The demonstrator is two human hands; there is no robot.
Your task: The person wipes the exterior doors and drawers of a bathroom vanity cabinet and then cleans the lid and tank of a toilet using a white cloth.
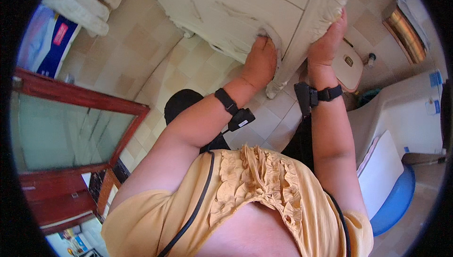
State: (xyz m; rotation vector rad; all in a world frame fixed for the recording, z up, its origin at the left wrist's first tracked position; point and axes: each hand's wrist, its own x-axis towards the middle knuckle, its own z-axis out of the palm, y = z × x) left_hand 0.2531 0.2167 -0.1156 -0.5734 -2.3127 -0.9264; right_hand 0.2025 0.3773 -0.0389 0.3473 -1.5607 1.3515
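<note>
A large cream fabric cover [247,13], creased and with a gathered edge, lies over a boxy object before me. My left hand [262,57] is at its near part, with the fingertips partly hidden at a greyish fold or cloth; whether they grip it is unclear. To the right, my right hand [327,46] holds the bunched, gathered side of the cover, its fingers partly hidden behind the fabric. A corner of the cover hangs down between my two wrists. Each wrist wears a black strap with a small device.
A red-framed glass door [76,129] stands at left, below a blue-and-white package [58,44] and pale cloths [79,6]. At right are a lidded bin [348,62], a wall pipe fitting [371,58], a white appliance or basin [407,115] and a blue basin [398,200].
</note>
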